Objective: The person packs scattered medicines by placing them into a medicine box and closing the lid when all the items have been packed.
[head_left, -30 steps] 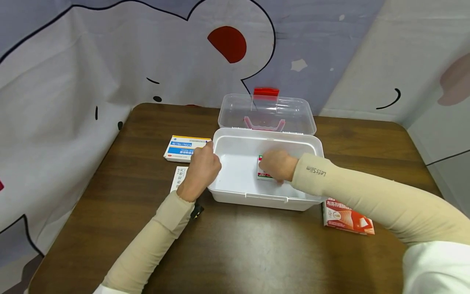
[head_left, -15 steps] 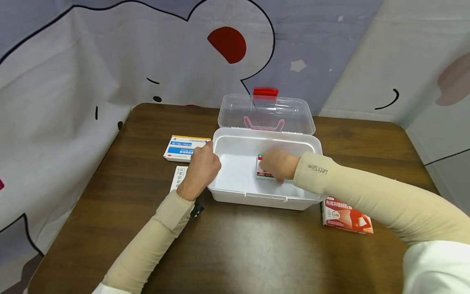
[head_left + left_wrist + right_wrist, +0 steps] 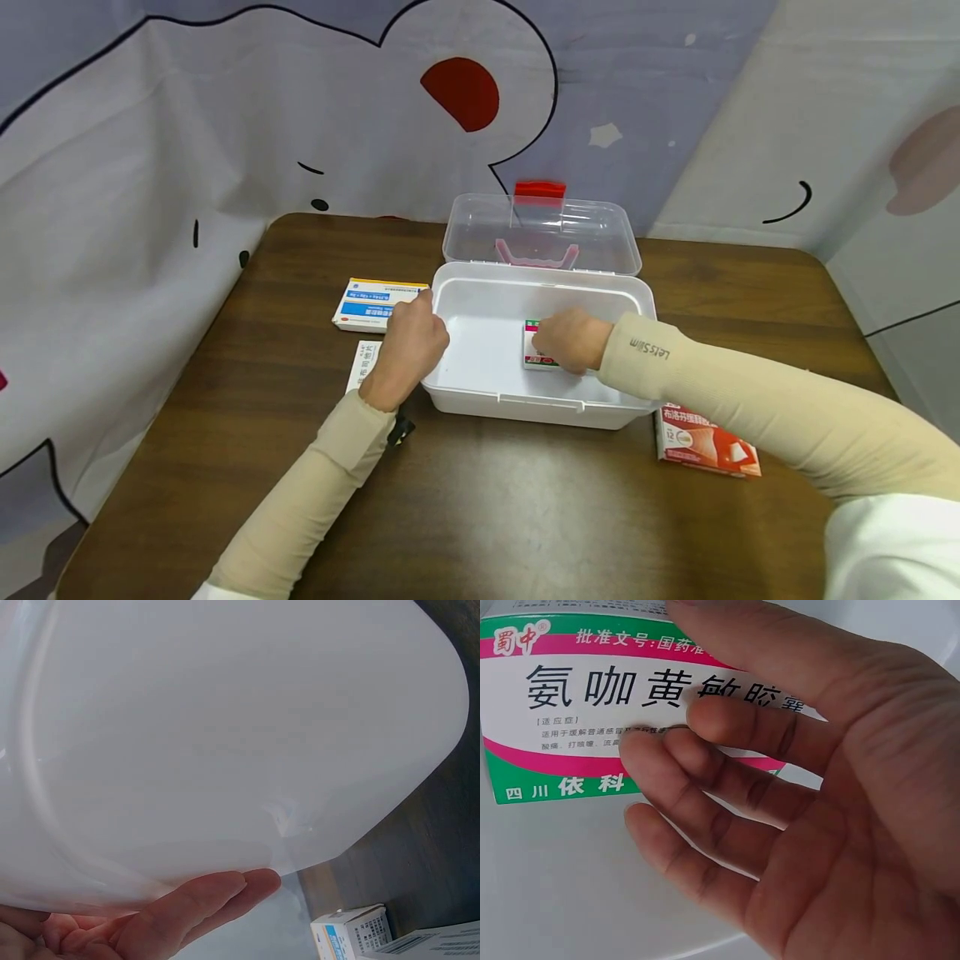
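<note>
A white plastic storage box stands with its clear lid swung back. My left hand grips its left rim; in the left wrist view the fingers lie curled along the white wall, the thumb hidden. Inside, my right hand holds a green, white and pink medicine box near the floor of the storage box. The right wrist view shows curled fingers against the printed face of the medicine box, with the thumb across its upper edge.
A blue-and-white medicine box lies left of the storage box. A white carton is partly behind my left hand. The red medicine box lies at right, under my right forearm. A printed curtain hangs behind the wooden table.
My right hand has shifted slightly at the medicine box, and its lower fingers show less below the hand now. My left hand keeps its place on the rim.
</note>
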### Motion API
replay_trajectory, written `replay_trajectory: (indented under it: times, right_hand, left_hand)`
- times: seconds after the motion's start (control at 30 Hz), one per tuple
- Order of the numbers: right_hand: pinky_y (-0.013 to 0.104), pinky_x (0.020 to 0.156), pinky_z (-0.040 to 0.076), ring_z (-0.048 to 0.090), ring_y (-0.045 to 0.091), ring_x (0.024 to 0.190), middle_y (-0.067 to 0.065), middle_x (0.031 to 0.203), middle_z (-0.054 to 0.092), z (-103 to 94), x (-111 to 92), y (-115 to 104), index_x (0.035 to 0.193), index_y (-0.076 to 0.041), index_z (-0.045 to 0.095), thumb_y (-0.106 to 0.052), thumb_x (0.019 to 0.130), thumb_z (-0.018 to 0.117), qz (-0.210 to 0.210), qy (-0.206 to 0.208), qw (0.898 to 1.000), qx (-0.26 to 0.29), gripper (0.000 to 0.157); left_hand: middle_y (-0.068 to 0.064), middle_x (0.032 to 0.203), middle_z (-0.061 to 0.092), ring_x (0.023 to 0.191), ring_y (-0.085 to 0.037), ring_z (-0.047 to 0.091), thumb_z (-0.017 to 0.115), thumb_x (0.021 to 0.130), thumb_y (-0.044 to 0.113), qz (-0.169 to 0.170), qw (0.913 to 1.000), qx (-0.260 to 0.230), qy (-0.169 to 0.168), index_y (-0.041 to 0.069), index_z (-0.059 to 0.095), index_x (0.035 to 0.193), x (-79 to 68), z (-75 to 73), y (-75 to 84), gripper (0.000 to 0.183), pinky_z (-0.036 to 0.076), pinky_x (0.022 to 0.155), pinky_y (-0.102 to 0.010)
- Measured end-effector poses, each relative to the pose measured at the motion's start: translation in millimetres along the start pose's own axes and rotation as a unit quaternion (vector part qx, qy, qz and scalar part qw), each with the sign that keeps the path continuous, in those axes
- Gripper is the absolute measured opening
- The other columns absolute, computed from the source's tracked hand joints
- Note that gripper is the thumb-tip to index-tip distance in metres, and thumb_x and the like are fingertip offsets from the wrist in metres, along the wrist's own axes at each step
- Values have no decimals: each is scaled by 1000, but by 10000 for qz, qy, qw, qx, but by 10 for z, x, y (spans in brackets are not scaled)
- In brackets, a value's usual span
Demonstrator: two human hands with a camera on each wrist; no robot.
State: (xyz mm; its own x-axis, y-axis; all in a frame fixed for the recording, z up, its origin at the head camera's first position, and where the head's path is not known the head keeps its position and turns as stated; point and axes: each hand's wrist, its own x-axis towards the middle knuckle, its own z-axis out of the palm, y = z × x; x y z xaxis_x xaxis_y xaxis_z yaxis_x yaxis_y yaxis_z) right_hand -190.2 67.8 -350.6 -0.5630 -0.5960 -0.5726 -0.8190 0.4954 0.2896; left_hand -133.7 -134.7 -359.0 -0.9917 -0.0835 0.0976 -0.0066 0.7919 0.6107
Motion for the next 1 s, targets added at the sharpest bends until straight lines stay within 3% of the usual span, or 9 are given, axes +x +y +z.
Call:
replay_trajectory:
  times: [0.2, 0.37, 0.5, 0.6, 0.73, 0.83, 1.0]
  right_hand:
    - [31, 64, 49, 49, 19, 70, 2, 76, 52, 6, 7, 34, 87, -10, 59, -10, 62, 80, -2, -205, 9997, 166, 33]
    - [35, 74, 48, 52, 18, 77, 2, 86, 55, -85, -59, 139, 97, -10, 59, -22, 65, 80, 81, -421, 9966, 707, 41]
    - [33, 69, 46, 51, 17, 72, 1, 79, 56, -235, -247, 277, 88, -9, 57, -23, 70, 75, -107, -18, 9908, 1351, 29]
    - [29, 60, 41, 47, 16, 64, 1, 69, 52, -335, -450, 428, 77, -9, 53, -16, 75, 67, -398, 578, 9775, 1987, 16]
    - [27, 61, 41, 47, 13, 65, 0, 69, 50, -335, -728, 675, 78, -9, 52, -8, 78, 62, -581, 1469, 9502, 2686, 10]
    - [28, 67, 44, 52, 13, 72, -1, 75, 54, -254, -914, 847, 82, -10, 54, -10, 80, 63, -419, 1861, 9340, 3020, 9]
    - [28, 72, 47, 56, 10, 80, -4, 82, 59, -67, -1203, 1059, 88, -17, 57, -18, 85, 63, 78, 2082, 9097, 3591, 7]
  left_hand:
    - [-27, 94, 63, 87, -34, 63, 42, 83, 0, 43, 10000, 18, 62, -11, 54, 105, 0, 3, 1, 27, 52, 71, -44]
    - [-27, 96, 62, 88, -34, 63, 42, 83, 0, 22, 10000, -6, 12, -10, 54, 106, -2, 1, 4, 27, 52, 72, -44]
    - [-28, 99, 61, 91, -34, 62, 42, 84, 1, -36, 10000, -13, -63, -11, 52, 110, -1, -1, -1, 30, 52, 73, -45]
    - [-28, 97, 62, 89, -35, 63, 42, 84, 1, -34, 10000, 41, -32, -11, 53, 108, -3, -8, -10, 29, 52, 72, -45]
    - [-28, 93, 62, 85, -36, 63, 42, 83, 2, 31, 9999, 89, 44, -11, 54, 104, -14, -12, -12, 27, 51, 70, -46]
    - [-29, 94, 62, 85, -37, 63, 42, 83, 1, 39, 9999, 71, 80, -11, 53, 105, -14, -7, -6, 28, 51, 70, -46]
    - [-30, 100, 61, 89, -36, 63, 42, 85, 1, -54, 10000, 26, -13, -12, 51, 111, 1, 1, 17, 31, 52, 71, -46]
